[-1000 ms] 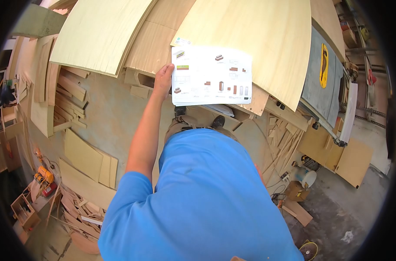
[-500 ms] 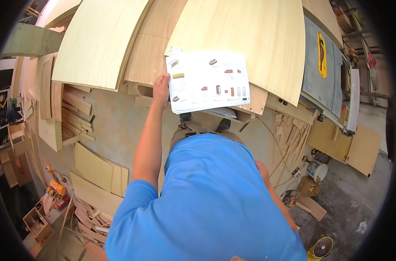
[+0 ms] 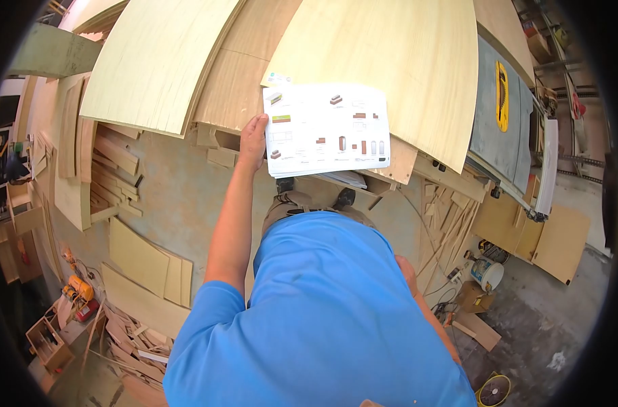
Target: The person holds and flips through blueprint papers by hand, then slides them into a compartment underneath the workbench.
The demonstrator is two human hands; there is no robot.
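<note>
Printed paper sheets (image 3: 309, 139) with small furniture drawings are held up in front of me. My left hand (image 3: 253, 141) is closed on their left edge, with the thumb on the front. Behind the papers lies a large pale plywood sheet (image 3: 390, 47) on the workbench. My right hand (image 3: 407, 273) hangs low by my right side, partly hidden behind my blue shirt. Its fingers cannot be made out, and I cannot see whether anything is in it.
A table saw (image 3: 495, 108) with a yellow blade insert (image 3: 501, 95) stands at the right. More plywood (image 3: 153, 61) lies at the left. Wood offcuts (image 3: 116, 163) are stacked below it. A white bucket (image 3: 487, 273), cables and a yellow round fan (image 3: 493, 391) sit on the right floor.
The view has shifted slightly, so the papers and surroundings appear a little displaced. My left hand keeps hold of the papers, and my right hand stays low at my side.
</note>
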